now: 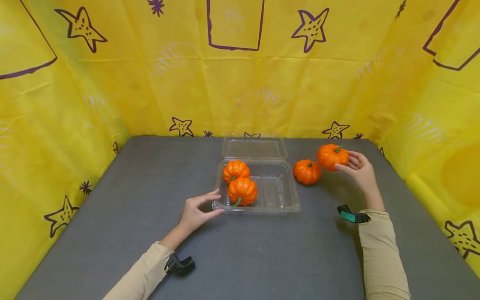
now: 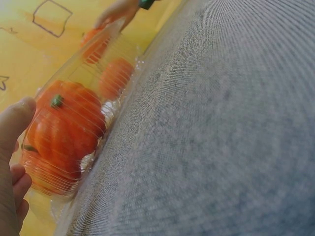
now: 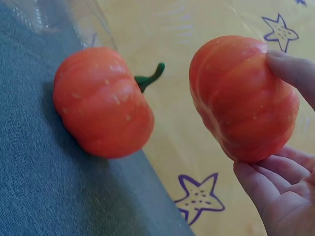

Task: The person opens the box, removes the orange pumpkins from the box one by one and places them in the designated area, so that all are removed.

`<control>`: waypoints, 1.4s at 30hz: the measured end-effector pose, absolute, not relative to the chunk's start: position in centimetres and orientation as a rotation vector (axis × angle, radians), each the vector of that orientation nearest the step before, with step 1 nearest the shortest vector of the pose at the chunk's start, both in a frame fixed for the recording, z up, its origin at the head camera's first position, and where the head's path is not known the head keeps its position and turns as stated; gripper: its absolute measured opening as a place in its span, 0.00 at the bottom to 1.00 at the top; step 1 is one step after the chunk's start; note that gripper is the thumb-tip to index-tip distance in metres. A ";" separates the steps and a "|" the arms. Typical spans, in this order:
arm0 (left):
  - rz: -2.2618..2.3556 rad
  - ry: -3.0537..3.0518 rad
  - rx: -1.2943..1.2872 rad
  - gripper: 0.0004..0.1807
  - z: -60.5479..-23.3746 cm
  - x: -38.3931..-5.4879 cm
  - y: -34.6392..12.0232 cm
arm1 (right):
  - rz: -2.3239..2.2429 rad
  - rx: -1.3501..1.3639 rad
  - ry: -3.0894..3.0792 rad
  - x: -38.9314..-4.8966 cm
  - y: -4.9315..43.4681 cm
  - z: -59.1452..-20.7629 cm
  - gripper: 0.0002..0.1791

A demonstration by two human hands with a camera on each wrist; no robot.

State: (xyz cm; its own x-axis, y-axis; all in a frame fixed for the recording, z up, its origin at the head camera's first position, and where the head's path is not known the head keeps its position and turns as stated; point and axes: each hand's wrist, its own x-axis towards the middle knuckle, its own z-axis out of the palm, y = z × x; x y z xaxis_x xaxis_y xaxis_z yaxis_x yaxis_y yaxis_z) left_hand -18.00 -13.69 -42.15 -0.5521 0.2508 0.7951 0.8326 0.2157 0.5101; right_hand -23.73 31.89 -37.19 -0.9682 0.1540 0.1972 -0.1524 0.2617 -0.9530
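A clear plastic clamshell container (image 1: 275, 206) lies on the table with its lid (image 1: 255, 148) folded back. Two small orange toy pumpkins, a rear one (image 1: 236, 170) and a front one (image 1: 243, 191), sit in its left half. My left hand (image 1: 195, 212) holds the container's front left corner, thumb at the front and fingers at the side. To the right, my right hand (image 1: 360, 168) grips another pumpkin (image 1: 331, 157), raised off the table, between thumb and fingers. A further pumpkin (image 3: 103, 103) rests on the table just right of the container, below the held one.
The grey table (image 1: 150, 179) is enclosed at the back and sides by a yellow cloth (image 1: 225, 83) with purple starfish drawings. Dark bands are worn on the left wrist (image 1: 180, 264) and right wrist (image 1: 352, 214).
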 end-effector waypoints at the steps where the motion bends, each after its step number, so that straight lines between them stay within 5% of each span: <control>1: -1.340 -1.933 -0.997 0.24 -42.2 -18.0 -13.7 | 1.752 -0.025 -2.302 -23.7 32.1 -37.2 0.27; 19: -1.339 -1.932 -0.995 0.22 -42.3 -18.1 -13.6 | 1.883 -0.129 -2.264 -23.4 34.9 -38.7 0.23; 31: -1.321 -1.940 -1.007 0.22 -42.3 -18.2 -13.7 | 1.557 -0.175 -2.625 -24.0 35.1 -39.4 0.42; 42: -1.325 -1.938 -1.012 0.22 -42.5 -18.2 -13.8 | 1.848 -0.246 -2.513 -24.1 35.2 -41.4 0.38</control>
State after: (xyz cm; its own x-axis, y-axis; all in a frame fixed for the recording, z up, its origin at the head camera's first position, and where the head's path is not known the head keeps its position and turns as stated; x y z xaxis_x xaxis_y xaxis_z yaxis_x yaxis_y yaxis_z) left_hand -18.23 -13.80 -42.53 -0.5459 0.2643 0.7951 0.8367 0.2202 0.5014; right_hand -24.09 35.15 -41.45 -0.9876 0.1336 -0.0827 0.1188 0.2903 -0.9495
